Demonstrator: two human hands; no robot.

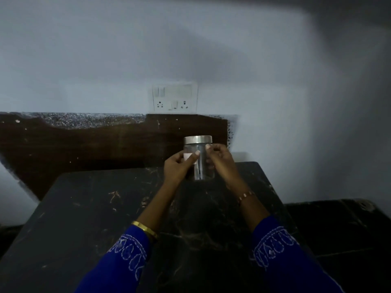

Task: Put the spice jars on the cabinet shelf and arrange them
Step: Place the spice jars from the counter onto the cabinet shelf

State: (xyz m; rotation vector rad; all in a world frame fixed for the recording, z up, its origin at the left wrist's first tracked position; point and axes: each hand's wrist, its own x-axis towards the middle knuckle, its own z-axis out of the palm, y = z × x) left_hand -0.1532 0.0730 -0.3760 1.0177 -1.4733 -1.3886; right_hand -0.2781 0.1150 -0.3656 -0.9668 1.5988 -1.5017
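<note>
A clear jar [200, 163] with a silver metal lid [198, 140] stands upright on a black marble shelf [105, 208], near its far edge. My left hand [178, 167] grips the jar's left side, the thumb across a small pale label. On the other side my right hand [220, 159] holds it with the fingertips just under the lid. The jar looks empty; the picture is dim and blurred. No other jar is in view.
A white switch and socket plate [174, 96] is on the grey-white wall behind. A dark brown board [84, 149] runs along the wall behind the shelf. A lower black surface [338, 229] lies to the right.
</note>
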